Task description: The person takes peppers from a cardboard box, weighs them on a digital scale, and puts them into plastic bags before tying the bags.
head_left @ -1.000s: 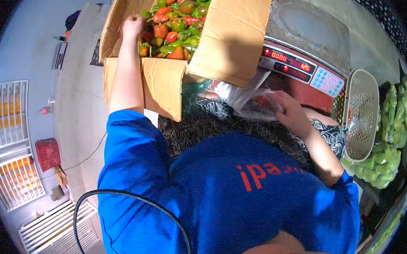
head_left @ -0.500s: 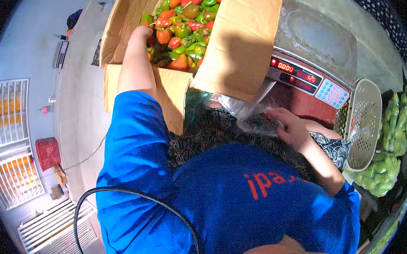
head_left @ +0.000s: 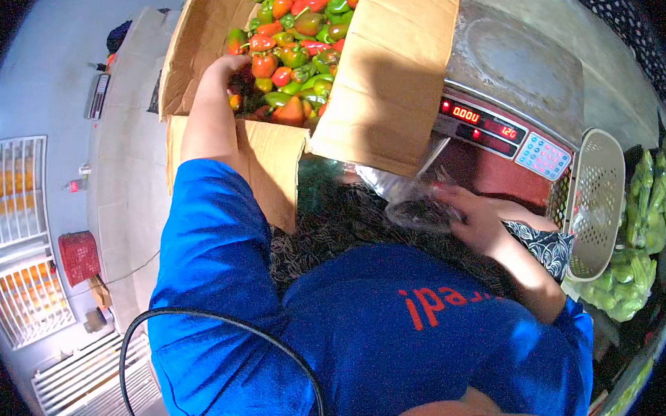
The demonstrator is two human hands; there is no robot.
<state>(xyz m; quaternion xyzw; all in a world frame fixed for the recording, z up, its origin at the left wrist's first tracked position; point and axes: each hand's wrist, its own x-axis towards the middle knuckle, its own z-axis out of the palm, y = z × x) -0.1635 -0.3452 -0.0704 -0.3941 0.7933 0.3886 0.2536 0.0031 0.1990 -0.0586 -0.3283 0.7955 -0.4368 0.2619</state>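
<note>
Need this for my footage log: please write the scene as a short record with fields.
left hand: inside the cardboard box, fingertips hidden
right hand: at a clear plastic bag, grip unclear
box contents: red and green peppers
scale: right of the box, red digits lit
far right: perforated basket, bagged green vegetables

This is looking like a veg shop or produce-packing rm, unclear which. A digi scale (head_left: 491, 169) w/ keypad (head_left: 543, 157) & red-lit nos. (head_left: 466, 114) is sitting just beside a cardboard box (head_left: 390, 75) that's holding lots of red & green peppers (head_left: 293, 55). A clear plastic bag (head_left: 417, 212) is showing nearby. Bagged green veg (head_left: 629, 285) are lying by a perforated plastic basket (head_left: 598, 199). Further off, a red crate (head_left: 79, 256) is showing near 2 white-barred frames (head_left: 26, 301).
</note>
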